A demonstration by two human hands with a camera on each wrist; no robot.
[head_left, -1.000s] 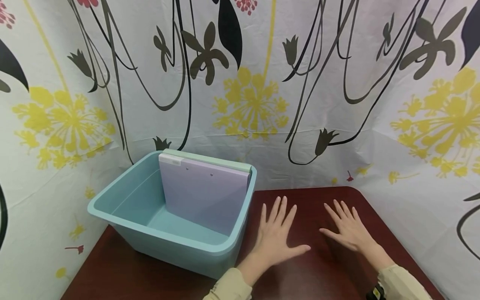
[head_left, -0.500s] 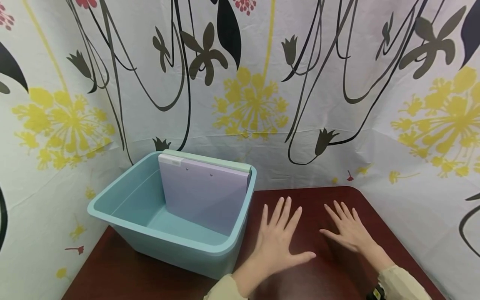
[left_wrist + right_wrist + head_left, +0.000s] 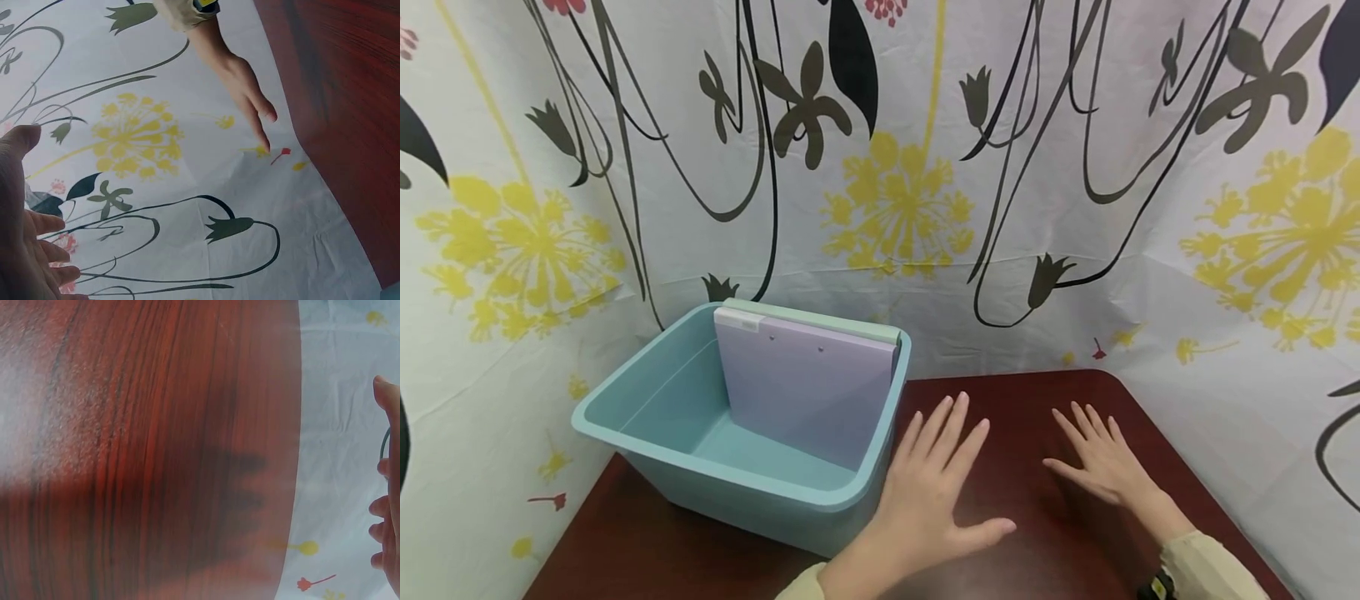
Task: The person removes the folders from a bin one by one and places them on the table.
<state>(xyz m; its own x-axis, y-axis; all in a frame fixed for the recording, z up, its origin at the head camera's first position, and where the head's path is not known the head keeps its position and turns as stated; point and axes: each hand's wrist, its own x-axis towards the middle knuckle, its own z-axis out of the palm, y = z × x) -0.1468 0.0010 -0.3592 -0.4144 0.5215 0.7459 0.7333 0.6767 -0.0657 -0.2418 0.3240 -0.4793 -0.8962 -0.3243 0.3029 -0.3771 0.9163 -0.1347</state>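
Note:
My left hand [image 3: 917, 500] hovers over the table just right of the blue tub [image 3: 715, 492], fingers straight and spread, palm down, holding nothing. Farther right, my right hand [image 3: 1101, 458] is also stretched out with spread fingers and nothing in it; its shadow falls on the wood in the right wrist view. Inside the tub a lilac clipboard-like folder [image 3: 808, 392] leans upright against the back wall. Behind it shows the top edge of a pale green one [image 3: 820, 321]. In the left wrist view the left fingers [image 3: 53, 253] are at the left edge, and the right hand [image 3: 240, 81] appears at the top.
A dark red wooden table [image 3: 1037, 550] lies under the tub and hands, with a rounded far right corner. A white curtain [image 3: 1075, 192] with flower prints hangs close behind and along both sides. A dark band [image 3: 1157, 586] sits at my right sleeve.
My left hand first shifts slightly right, then back left and nearer the tub, its fingers still spread. The right hand stays almost in place. The tub and its contents have not moved.

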